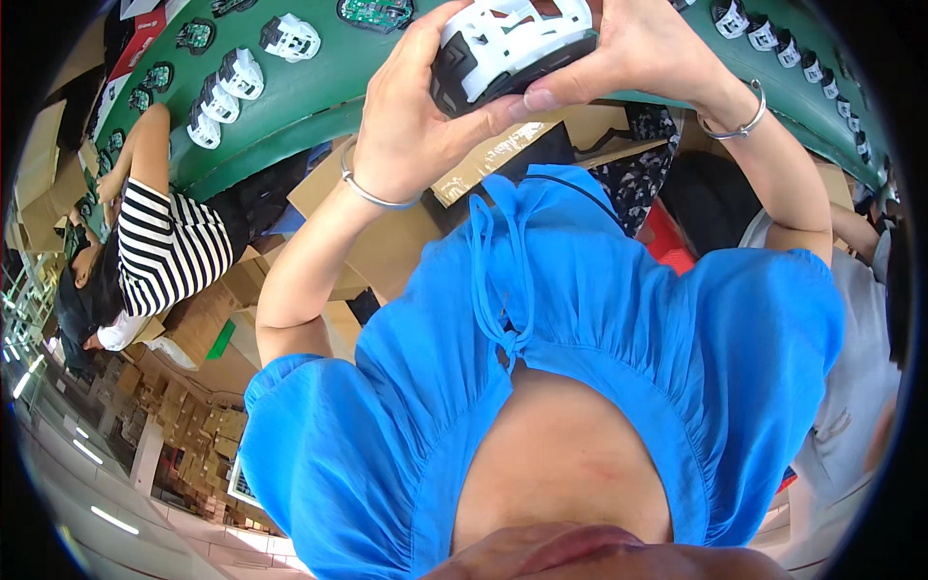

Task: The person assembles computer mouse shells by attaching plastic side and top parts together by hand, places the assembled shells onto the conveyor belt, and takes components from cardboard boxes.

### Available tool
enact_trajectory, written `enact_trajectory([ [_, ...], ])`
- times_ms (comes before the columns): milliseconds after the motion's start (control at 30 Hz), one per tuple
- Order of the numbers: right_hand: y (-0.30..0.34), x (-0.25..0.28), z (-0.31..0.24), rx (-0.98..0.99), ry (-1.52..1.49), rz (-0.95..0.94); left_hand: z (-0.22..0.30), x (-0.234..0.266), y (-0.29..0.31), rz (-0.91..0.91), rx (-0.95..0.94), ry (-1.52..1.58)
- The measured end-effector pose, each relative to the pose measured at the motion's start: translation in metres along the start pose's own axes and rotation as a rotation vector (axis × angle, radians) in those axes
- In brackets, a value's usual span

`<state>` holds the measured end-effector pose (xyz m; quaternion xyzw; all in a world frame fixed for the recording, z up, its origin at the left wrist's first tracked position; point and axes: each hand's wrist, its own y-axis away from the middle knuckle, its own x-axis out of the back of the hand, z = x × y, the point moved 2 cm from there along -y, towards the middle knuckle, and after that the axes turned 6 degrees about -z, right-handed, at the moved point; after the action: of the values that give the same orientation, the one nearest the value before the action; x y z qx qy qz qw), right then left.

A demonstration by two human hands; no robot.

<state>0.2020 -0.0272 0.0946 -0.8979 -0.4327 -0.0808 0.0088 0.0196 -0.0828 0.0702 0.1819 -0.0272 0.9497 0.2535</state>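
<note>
Both of my hands are closed around a white and black plastic housing (512,46), shaped like a computer mouse shell, at the top of the view. My left hand (411,121) grips its left side, with the thumb along the lower edge. From the other side my right hand (643,58) holds it, its thumb pressed under the black rim near my left thumb. The housing is tilted, with cut-outs showing in its white part; its top runs out of the picture. Fingers behind it are partly hidden.
A green work surface (319,82) carries a row of white and black housings (240,75) at left and another (788,48) at right. Black bases with green circuit boards (377,12) lie farther back. Cardboard boxes (391,242) sit below the edge. A person in stripes (174,251) works at left.
</note>
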Motion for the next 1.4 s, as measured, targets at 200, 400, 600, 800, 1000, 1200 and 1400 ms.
enact_trajectory([
  [200,0.030,-0.039,-0.037,0.000,-0.009,0.059,0.029,-0.002,0.040,0.099,-0.215,-0.165],
  [400,0.079,-0.084,-0.026,-0.267,-0.342,0.118,0.024,-0.039,0.082,0.145,-0.159,0.202],
  [600,0.114,-0.132,-0.018,-0.294,-0.357,0.166,0.024,-0.054,0.122,-0.150,0.115,0.284],
  [800,0.128,-0.144,-0.018,0.045,0.137,0.174,0.034,-0.065,0.148,0.072,-0.158,-0.040],
  [1000,0.119,-0.129,0.000,-0.075,-0.005,0.082,0.027,-0.076,0.140,0.051,0.086,0.155],
  [1200,0.087,-0.072,0.006,-0.368,-0.506,0.006,0.017,-0.061,0.093,-0.170,0.122,0.487],
  [1400,0.060,-0.019,0.023,-0.439,-0.356,-0.121,0.010,-0.054,0.052,-0.208,0.352,0.328],
])
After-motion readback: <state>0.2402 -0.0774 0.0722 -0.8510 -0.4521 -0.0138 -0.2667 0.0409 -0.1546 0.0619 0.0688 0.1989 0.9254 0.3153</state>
